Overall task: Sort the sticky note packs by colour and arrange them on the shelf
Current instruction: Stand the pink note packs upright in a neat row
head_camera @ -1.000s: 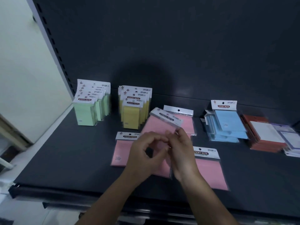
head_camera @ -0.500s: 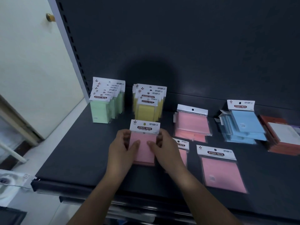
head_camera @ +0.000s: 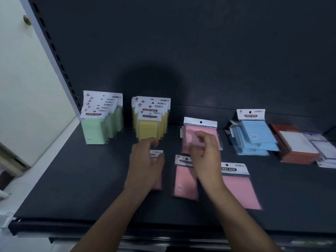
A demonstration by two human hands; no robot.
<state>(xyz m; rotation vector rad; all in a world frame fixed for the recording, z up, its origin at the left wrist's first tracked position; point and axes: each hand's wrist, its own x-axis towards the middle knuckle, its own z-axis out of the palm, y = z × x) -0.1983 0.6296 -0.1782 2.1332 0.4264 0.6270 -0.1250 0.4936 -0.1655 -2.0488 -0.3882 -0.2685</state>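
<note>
A: Item: small pink pack [head_camera: 156, 171], frame centre, flat on the shelf [head_camera: 72, 188], under the left hand [head_camera: 145, 166]. Risk?

B: The upright yellow row [head_camera: 151, 120] stands just behind; a nudge from the knuckles could topple it, I judge.

A: Fingers?

B: Left, loosely curled over the pack, touching it. Right hand [head_camera: 203, 153], half-open, blurred, above two flat pink packs [head_camera: 184, 184]; it grips nothing that I can see.

Dim light; motion-blurred hands [head_camera: 145, 164]
</note>
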